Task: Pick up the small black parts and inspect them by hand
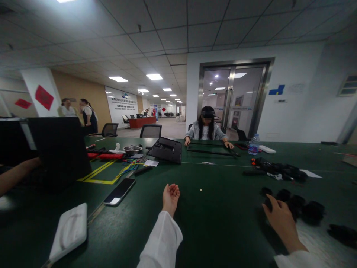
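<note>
Palm up over the green table (212, 223), my left hand (171, 197) has loosely curled fingers and nothing in it. My right hand (280, 216) is at the right, thumb and fingers closed about a small black round piece (268, 203); its exact kind is too dark to make out. Several similar black round pieces (314, 212) lie in a row beside and beyond that hand. A small pale square bit (200, 190) lies on the table to the right of my left hand.
A phone (119, 191) and white power bank (69, 230) lie left, near a black monitor-like panel (58, 149) and another person's arm (16, 175). Opposite, a person (206, 126) holds a black frame (212, 152). A water bottle (253, 145) stands beyond dark tools (279, 169).
</note>
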Demonstrator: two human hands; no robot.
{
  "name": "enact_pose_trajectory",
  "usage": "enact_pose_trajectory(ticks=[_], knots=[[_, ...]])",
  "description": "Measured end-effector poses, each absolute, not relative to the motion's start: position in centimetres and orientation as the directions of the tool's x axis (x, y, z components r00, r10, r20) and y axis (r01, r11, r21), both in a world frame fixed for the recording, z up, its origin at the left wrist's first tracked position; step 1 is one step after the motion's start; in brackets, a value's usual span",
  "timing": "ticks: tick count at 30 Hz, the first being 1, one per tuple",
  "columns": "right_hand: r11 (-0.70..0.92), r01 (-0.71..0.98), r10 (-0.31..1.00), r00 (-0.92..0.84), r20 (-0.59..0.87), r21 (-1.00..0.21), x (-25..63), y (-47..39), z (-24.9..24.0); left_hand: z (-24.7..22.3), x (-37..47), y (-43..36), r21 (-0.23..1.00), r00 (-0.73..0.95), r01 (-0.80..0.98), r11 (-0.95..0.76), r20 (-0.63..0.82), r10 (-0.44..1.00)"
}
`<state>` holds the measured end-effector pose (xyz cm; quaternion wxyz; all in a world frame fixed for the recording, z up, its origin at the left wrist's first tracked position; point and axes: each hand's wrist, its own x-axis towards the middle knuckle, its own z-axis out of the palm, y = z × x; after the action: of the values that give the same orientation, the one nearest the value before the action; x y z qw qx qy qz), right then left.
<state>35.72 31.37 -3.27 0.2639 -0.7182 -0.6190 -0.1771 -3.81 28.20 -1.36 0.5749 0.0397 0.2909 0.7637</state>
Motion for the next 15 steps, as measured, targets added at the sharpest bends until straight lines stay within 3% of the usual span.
enact_pose_trajectory(ticks=[8,15], knots=[[-0.171,0.951,0.811,0.284,0.512,-0.258,36.0,29.5,-2.2,-1.1,-3.8,28.1,0.497,-0.331,-0.853,-0.159,-0.278,0.902],[-0.185,0.906,0.57,0.414,0.71,-0.38,36.6,27.0,-0.1,-1.3,-4.0,28.3,0.502,-0.318,-0.853,-0.141,-0.287,0.904]])
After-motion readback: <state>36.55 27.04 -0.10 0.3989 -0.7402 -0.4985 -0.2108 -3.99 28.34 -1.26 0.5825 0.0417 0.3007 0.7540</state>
